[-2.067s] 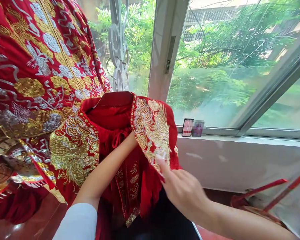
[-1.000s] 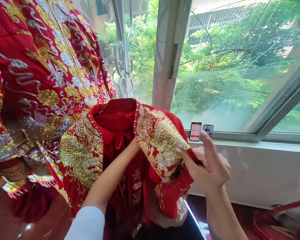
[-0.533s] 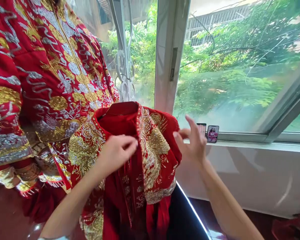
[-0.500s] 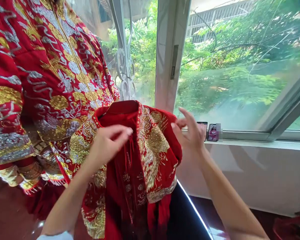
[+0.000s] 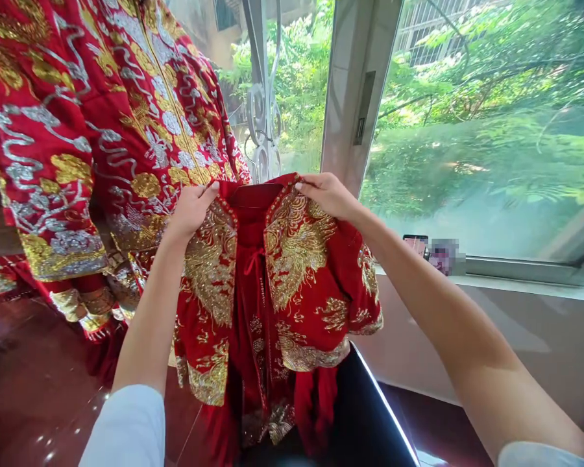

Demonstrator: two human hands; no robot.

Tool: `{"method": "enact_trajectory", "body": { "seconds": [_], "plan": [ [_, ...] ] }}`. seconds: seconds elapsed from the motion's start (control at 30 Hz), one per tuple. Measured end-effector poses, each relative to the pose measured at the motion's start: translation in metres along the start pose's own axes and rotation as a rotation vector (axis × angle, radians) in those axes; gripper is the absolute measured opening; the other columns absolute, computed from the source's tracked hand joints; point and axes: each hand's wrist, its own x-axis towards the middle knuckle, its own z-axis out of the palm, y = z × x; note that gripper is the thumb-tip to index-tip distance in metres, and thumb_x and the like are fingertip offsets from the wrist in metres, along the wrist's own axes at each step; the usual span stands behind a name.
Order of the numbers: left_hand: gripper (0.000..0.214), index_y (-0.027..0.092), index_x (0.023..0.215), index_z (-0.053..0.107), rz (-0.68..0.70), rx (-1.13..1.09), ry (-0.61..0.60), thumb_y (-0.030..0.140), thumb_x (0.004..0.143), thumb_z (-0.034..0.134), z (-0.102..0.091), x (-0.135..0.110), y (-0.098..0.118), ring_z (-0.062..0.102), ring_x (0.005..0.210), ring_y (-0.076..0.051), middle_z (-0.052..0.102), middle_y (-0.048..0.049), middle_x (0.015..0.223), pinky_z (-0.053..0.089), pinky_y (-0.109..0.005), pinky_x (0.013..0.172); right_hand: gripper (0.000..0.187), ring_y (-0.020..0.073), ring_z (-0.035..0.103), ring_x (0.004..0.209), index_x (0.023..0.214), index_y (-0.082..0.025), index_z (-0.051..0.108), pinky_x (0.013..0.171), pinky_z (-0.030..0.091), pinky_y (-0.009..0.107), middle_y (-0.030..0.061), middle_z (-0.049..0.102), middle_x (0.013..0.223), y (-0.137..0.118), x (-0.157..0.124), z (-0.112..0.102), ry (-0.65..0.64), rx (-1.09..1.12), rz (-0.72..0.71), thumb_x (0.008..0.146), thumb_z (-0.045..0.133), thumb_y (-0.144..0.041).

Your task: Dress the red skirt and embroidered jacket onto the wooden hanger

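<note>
A short red jacket (image 5: 302, 259) with gold embroidery hangs open at the front before me. My left hand (image 5: 193, 209) pinches its left shoulder by the collar, thumb on top. On the other side, my right hand (image 5: 328, 193) grips the collar edge at the right shoulder. Between the two front panels shows a dark red inner garment (image 5: 253, 311) with a thin tied cord and small silver motifs. Part of a hanger seems to show inside the neck opening. The lower folds hang over a black surface (image 5: 365, 402).
Larger red garments (image 5: 146, 130) with gold and silver embroidery hang at the left, close to my left arm. A white scrolled metal stand (image 5: 260, 117) rises behind. Phones (image 5: 415, 244) lean on the sill by the sliding window (image 5: 467, 162). The floor is dark red.
Both hands, apart from the jacket's collar before, now hold it at the shoulders. The front panels hang straighter and more spread. The view has shifted, so the scene sits further right.
</note>
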Motion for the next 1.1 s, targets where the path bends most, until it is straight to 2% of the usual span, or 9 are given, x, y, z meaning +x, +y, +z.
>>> {"method": "enact_trajectory", "body": {
  "seconds": [0.17,0.37,0.5,0.6,0.7,0.8,0.87,1.0,1.1],
  "plan": [
    [0.065,0.022,0.049,0.02,0.04,-0.104,0.102,0.071,0.077,0.053,0.009,0.006,0.006,0.012,0.047,-0.008,0.014,0.0065,0.049,0.011,-0.027,0.045,0.033,0.0084,0.028,0.059,0.06,-0.018,0.043,0.057,0.025,0.025,-0.0037,0.029,0.061,-0.01,-0.001,0.001,0.176,0.08,0.004,0.086,0.054,-0.033],
    [0.062,0.022,0.052,0.021,-0.009,-0.122,0.053,0.07,0.078,0.051,0.001,0.005,-0.001,0.016,0.046,-0.008,0.018,0.0063,0.048,0.012,-0.027,0.045,0.038,0.0087,0.03,0.057,0.06,-0.018,0.043,0.055,0.027,0.025,-0.0036,0.032,0.058,-0.01,-0.004,-0.01,0.149,0.024,0.0,0.086,0.055,-0.043],
    [0.056,0.022,0.052,0.023,-0.023,0.114,-0.041,0.058,0.085,0.05,0.004,-0.001,-0.003,0.019,0.046,-0.009,0.021,0.0057,0.048,0.016,-0.027,0.048,0.028,0.0133,0.047,0.066,0.085,-0.018,0.061,0.065,0.037,0.028,0.0012,0.055,0.071,-0.004,-0.014,-0.008,0.047,-0.178,-0.028,0.087,0.051,-0.044],
    [0.052,0.022,0.052,0.029,-0.009,0.419,0.014,0.055,0.085,0.052,0.012,-0.006,0.002,0.025,0.048,-0.011,0.029,0.0036,0.05,0.018,-0.028,0.051,0.034,0.0171,0.052,0.067,0.104,-0.019,0.063,0.067,0.039,0.033,0.0043,0.061,0.075,-0.008,-0.018,-0.001,-0.021,-0.476,0.038,0.085,0.053,-0.045],
    [0.053,0.022,0.05,0.031,-0.023,0.55,-0.056,0.057,0.087,0.047,0.013,-0.002,0.004,0.026,0.047,-0.013,0.031,0.0024,0.048,0.019,-0.029,0.051,0.035,0.0169,0.051,0.063,0.084,-0.018,0.063,0.063,0.039,0.032,0.0044,0.058,0.066,-0.012,-0.012,-0.004,-0.163,-0.548,0.136,0.084,0.054,-0.052],
    [0.058,0.022,0.045,0.026,-0.041,0.494,-0.269,0.056,0.09,0.041,0.005,0.004,-0.001,0.024,0.043,-0.011,0.025,0.0032,0.042,0.018,-0.028,0.049,0.048,0.0136,0.048,0.055,0.066,-0.018,0.058,0.054,0.037,0.029,0.0036,0.055,0.059,-0.009,-0.006,-0.015,-0.404,-0.304,0.263,0.085,0.048,-0.061],
    [0.058,0.022,0.044,0.025,0.008,0.466,-0.272,0.056,0.089,0.042,0.0,0.003,-0.006,0.025,0.042,-0.011,0.026,0.0033,0.042,0.018,-0.028,0.048,0.054,0.0112,0.042,0.049,0.062,-0.019,0.055,0.049,0.033,0.027,0.0017,0.05,0.054,-0.006,-0.007,-0.021,-0.477,-0.175,0.315,0.085,0.043,-0.066],
    [0.056,0.022,0.046,0.027,0.088,0.362,-0.071,0.054,0.087,0.046,-0.001,-0.003,-0.007,0.028,0.045,-0.011,0.029,0.0035,0.044,0.019,-0.028,0.049,0.055,0.0073,0.03,0.046,0.055,-0.019,0.041,0.046,0.025,0.025,-0.004,0.035,0.049,-0.012,-0.012,-0.02,-0.325,-0.184,0.282,0.083,0.049,-0.067],
    [0.055,0.022,0.046,0.022,0.043,0.208,-0.024,0.05,0.088,0.044,0.004,-0.001,-0.002,0.02,0.044,-0.009,0.021,0.0051,0.045,0.016,-0.028,0.048,0.057,0.0059,0.024,0.045,0.053,-0.02,0.034,0.046,0.02,0.025,-0.0061,0.026,0.049,-0.021,-0.009,-0.019,-0.202,-0.19,0.26,0.083,0.049,-0.067]
  ]
}}
